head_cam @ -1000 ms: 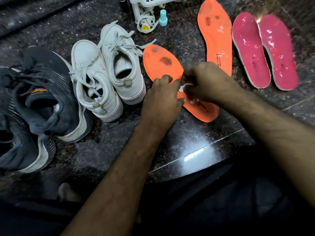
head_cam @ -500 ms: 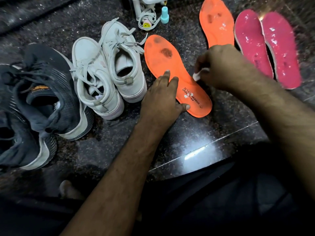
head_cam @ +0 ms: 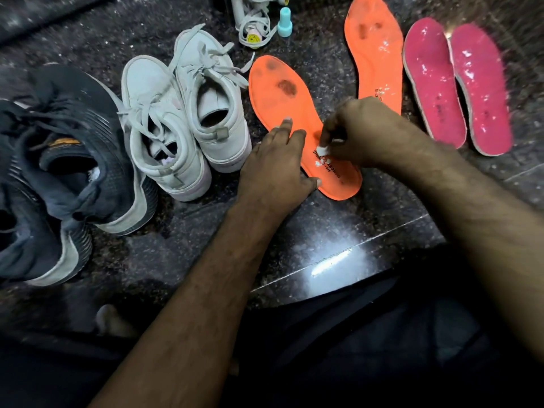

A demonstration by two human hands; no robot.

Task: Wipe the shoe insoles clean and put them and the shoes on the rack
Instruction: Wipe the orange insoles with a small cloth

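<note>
Our left hand (head_cam: pixel 276 166) lies flat, fingers spread, pressing the orange insole (head_cam: pixel 297 122) on the floor (head_cam: pixel 191 231); our right hand (head_cam: pixel 362 134) pinches a white wad (head_cam: pixel 322 149) against its heel half.

left hand (head_cam: pixel 276 169) flat; right hand (head_cam: pixel 362 134) pinching

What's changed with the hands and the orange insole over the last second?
The right hand, pinching a small white wad, lifted off to the right, then came back down onto the near orange insole. The left hand opened from a curled grip to flat fingers pressing the insole. Shoes and other insoles stayed put.
</note>
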